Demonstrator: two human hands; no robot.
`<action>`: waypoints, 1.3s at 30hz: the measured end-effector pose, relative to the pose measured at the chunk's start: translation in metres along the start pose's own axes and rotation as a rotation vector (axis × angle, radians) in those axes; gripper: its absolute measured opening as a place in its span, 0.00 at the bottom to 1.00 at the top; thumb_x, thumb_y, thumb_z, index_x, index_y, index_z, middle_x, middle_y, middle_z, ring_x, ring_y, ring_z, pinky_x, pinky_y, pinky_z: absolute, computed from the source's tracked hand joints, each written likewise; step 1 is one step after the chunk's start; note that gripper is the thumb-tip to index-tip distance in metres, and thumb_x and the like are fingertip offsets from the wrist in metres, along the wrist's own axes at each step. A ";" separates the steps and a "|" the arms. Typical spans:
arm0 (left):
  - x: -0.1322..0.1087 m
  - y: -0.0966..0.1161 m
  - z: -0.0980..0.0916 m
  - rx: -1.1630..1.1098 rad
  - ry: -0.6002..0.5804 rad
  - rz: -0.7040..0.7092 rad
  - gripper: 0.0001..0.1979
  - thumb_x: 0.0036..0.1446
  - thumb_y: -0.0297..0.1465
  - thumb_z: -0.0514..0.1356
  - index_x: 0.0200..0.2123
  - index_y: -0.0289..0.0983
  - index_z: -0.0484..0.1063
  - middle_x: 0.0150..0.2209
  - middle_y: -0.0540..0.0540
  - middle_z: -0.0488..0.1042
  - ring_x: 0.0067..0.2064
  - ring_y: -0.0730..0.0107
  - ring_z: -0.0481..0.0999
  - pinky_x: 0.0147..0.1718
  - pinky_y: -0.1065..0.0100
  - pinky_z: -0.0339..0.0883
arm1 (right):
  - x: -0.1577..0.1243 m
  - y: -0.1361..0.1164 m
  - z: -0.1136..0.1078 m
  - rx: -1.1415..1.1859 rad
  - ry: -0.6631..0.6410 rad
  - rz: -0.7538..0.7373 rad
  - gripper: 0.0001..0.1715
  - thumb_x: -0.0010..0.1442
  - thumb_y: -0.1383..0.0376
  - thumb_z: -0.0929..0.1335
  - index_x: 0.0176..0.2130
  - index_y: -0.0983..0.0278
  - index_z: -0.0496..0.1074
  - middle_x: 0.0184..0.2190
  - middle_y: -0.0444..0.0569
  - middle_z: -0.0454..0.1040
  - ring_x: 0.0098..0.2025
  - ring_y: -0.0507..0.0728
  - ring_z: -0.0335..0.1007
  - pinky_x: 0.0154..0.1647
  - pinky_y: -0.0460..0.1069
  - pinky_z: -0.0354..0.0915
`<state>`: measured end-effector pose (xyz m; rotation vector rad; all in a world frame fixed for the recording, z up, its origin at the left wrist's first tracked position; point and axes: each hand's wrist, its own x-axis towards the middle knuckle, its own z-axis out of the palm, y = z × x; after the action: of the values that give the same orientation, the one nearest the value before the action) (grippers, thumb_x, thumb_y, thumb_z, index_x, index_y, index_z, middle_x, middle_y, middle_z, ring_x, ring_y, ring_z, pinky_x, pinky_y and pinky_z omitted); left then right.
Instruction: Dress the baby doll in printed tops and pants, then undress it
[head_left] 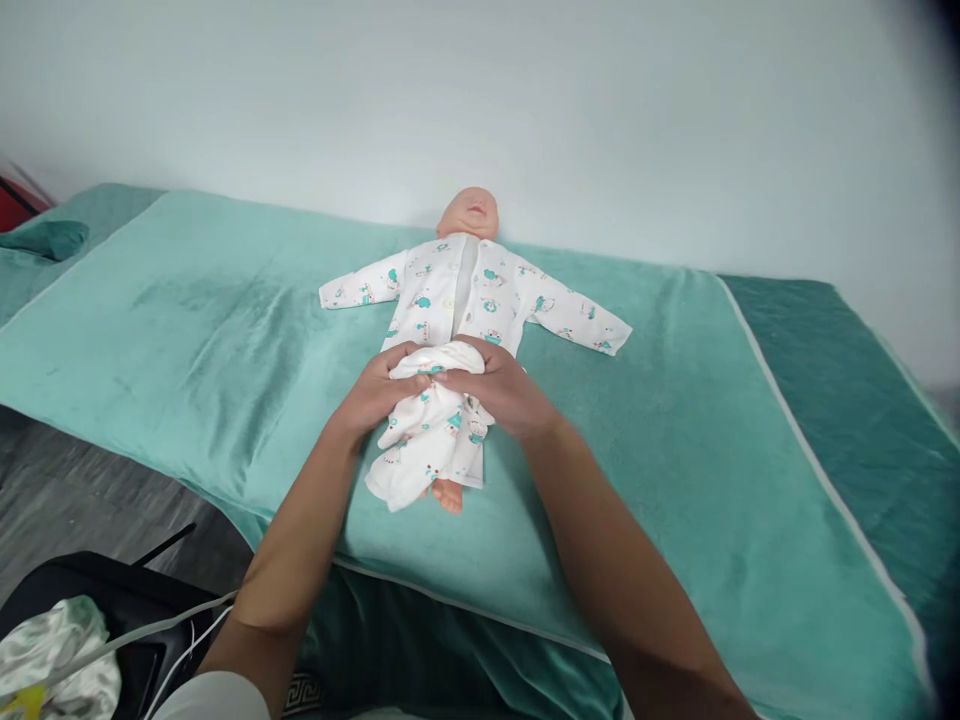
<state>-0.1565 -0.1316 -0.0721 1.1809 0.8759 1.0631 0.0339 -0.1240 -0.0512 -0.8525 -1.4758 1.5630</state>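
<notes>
Satiny cloth (69,630) lies crumpled at lower left, near a teal velvet cover (187,330). The left hand (379,392) pinches one side of bunched printed trousers (424,445), just above the bare feet (448,496) of a doll (471,215) in a matching shirt (495,290); whether its legs are inside, I cannot tell. The right hand (517,392) pinches the other side. The step looks like gathering fabric; the next move probably calls for an even two-handed grip.

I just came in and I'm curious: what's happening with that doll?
A person's left hand and right hand are gripping a bunched, printed white garment, maybe trousers, over the doll's lower body. The doll lies face up on a green cover, its printed shirt open at the front and sleeves spread out. A bare foot pokes out below the garment.
</notes>
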 end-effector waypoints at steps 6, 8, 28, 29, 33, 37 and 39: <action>-0.003 0.006 0.001 0.079 -0.111 -0.079 0.26 0.39 0.39 0.78 0.41 0.36 0.77 0.36 0.48 0.76 0.35 0.68 0.72 0.36 0.68 0.65 | 0.003 0.004 0.006 -0.024 0.135 -0.038 0.15 0.51 0.61 0.74 0.29 0.63 0.64 0.26 0.40 0.62 0.30 0.50 0.57 0.30 0.44 0.56; -0.003 0.004 0.000 0.040 -0.083 -0.078 0.24 0.41 0.40 0.77 0.37 0.36 0.75 0.33 0.49 0.75 0.34 0.69 0.71 0.34 0.68 0.64 | 0.003 0.001 0.005 -0.071 0.114 -0.025 0.15 0.52 0.59 0.74 0.29 0.62 0.65 0.25 0.40 0.62 0.29 0.50 0.57 0.28 0.44 0.56; -0.048 0.004 0.044 0.078 0.329 0.062 0.17 0.50 0.39 0.71 0.29 0.37 0.67 0.27 0.54 0.66 0.30 0.76 0.64 0.30 0.72 0.58 | 0.003 -0.006 -0.006 -0.585 -0.091 -0.038 0.11 0.50 0.65 0.67 0.37 0.64 0.73 0.34 0.44 0.76 0.38 0.55 0.70 0.40 0.48 0.61; -0.057 0.007 0.051 0.077 0.353 0.034 0.17 0.51 0.39 0.71 0.29 0.37 0.67 0.27 0.54 0.66 0.29 0.76 0.64 0.29 0.72 0.58 | 0.003 -0.006 -0.007 -0.605 -0.115 -0.032 0.11 0.50 0.65 0.67 0.36 0.64 0.74 0.35 0.44 0.77 0.38 0.55 0.70 0.40 0.48 0.60; -0.090 0.014 0.076 -0.013 0.431 -0.149 0.16 0.55 0.43 0.68 0.33 0.39 0.67 0.26 0.55 0.66 0.25 0.76 0.64 0.24 0.72 0.56 | 0.002 -0.008 -0.006 -0.735 -0.180 -0.046 0.09 0.51 0.64 0.70 0.35 0.65 0.75 0.34 0.45 0.78 0.37 0.55 0.71 0.39 0.47 0.59; -0.112 0.018 0.093 -0.123 0.511 -0.154 0.17 0.54 0.43 0.70 0.33 0.37 0.70 0.29 0.53 0.70 0.30 0.76 0.66 0.30 0.73 0.60 | 0.000 -0.009 -0.004 -0.923 -0.243 -0.057 0.05 0.55 0.65 0.72 0.34 0.65 0.75 0.35 0.45 0.79 0.37 0.53 0.71 0.38 0.46 0.56; -0.121 0.020 0.099 -0.210 0.528 -0.181 0.18 0.54 0.44 0.70 0.34 0.36 0.71 0.30 0.52 0.71 0.32 0.76 0.66 0.32 0.73 0.61 | -0.003 -0.010 -0.003 -1.039 -0.256 -0.047 0.05 0.56 0.65 0.72 0.35 0.64 0.74 0.37 0.44 0.79 0.38 0.53 0.71 0.37 0.46 0.55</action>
<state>-0.1017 -0.2747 -0.0344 0.6360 1.2179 1.3045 0.0383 -0.1252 -0.0415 -1.1704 -2.5252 0.8033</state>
